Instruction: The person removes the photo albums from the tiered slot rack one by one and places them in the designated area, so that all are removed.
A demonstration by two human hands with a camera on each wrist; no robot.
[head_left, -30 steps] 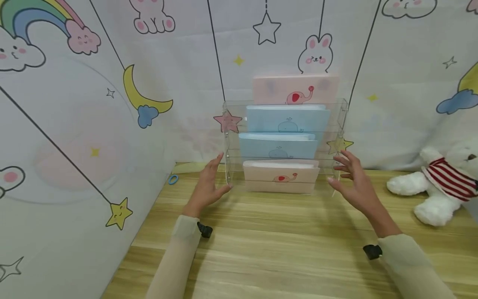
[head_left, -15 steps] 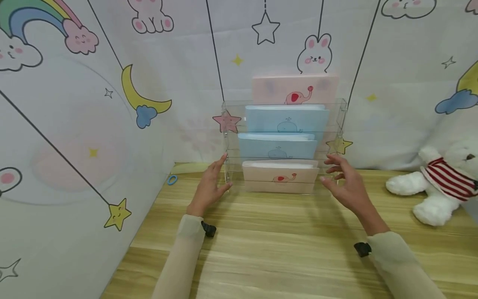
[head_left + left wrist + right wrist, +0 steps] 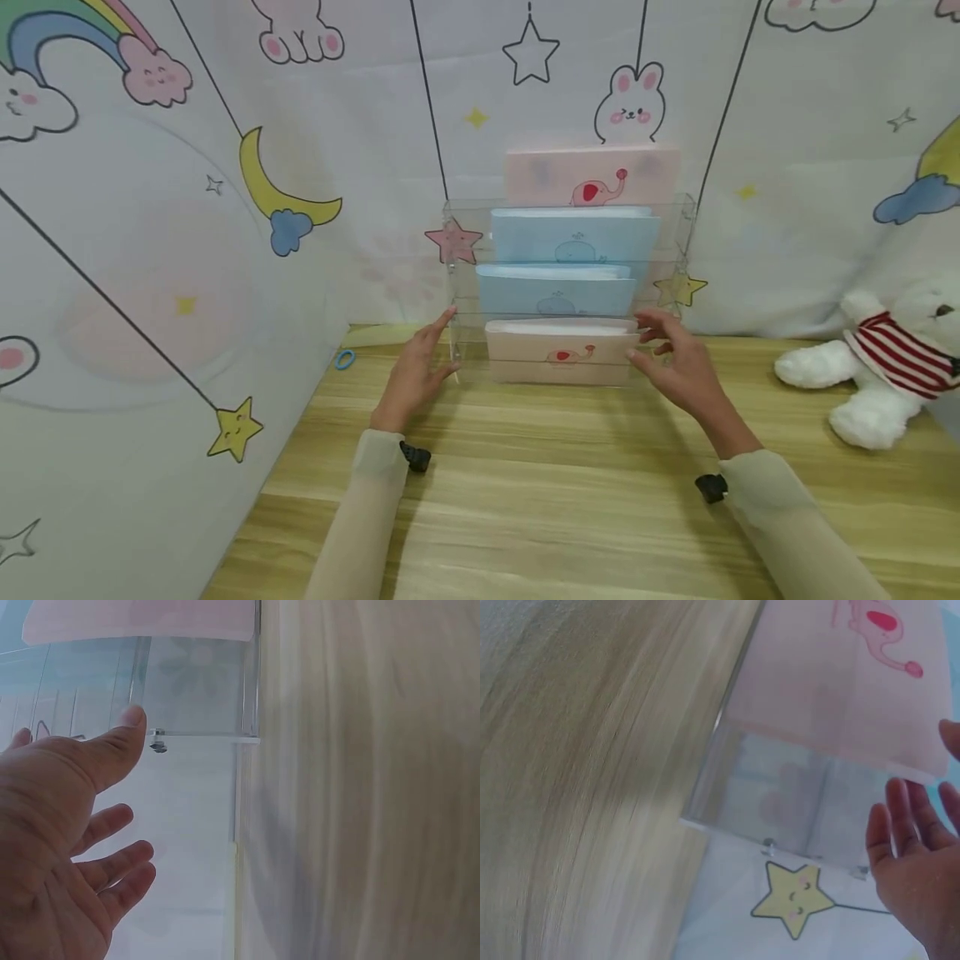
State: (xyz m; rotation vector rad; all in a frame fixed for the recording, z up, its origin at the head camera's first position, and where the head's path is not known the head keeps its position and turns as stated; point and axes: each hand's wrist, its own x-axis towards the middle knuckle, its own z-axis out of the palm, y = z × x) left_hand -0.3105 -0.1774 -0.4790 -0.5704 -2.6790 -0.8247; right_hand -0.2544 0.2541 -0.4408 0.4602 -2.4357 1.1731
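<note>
A clear acrylic rack (image 3: 465, 333) stands on the wooden table against the backdrop, with folders in stepped tiers. At the front is a pink elephant folder (image 3: 525, 367). Behind it are a blue whale folder (image 3: 510, 293), another blue folder (image 3: 525, 237) and a taller pink folder (image 3: 547, 179). My left hand (image 3: 408, 375) is at the rack's left side, fingers extended; its thumb is near the side panel in the left wrist view. My right hand (image 3: 682, 367) is at the front pink folder's right edge, thumb and fingers apart. In the right wrist view its fingertips (image 3: 896, 786) reach that edge.
A white plush bear (image 3: 885, 375) in a red-striped shirt sits on the right of the table. A small blue ring (image 3: 345, 359) lies at the back left, near a pale yellow strip (image 3: 382, 335). The cartoon-printed backdrop (image 3: 375, 167) encloses the back and left side.
My right hand has moved left, from the rack's right side to the edge of the front pink folder. The left hand has barely moved; the rack and folders stay in place.
</note>
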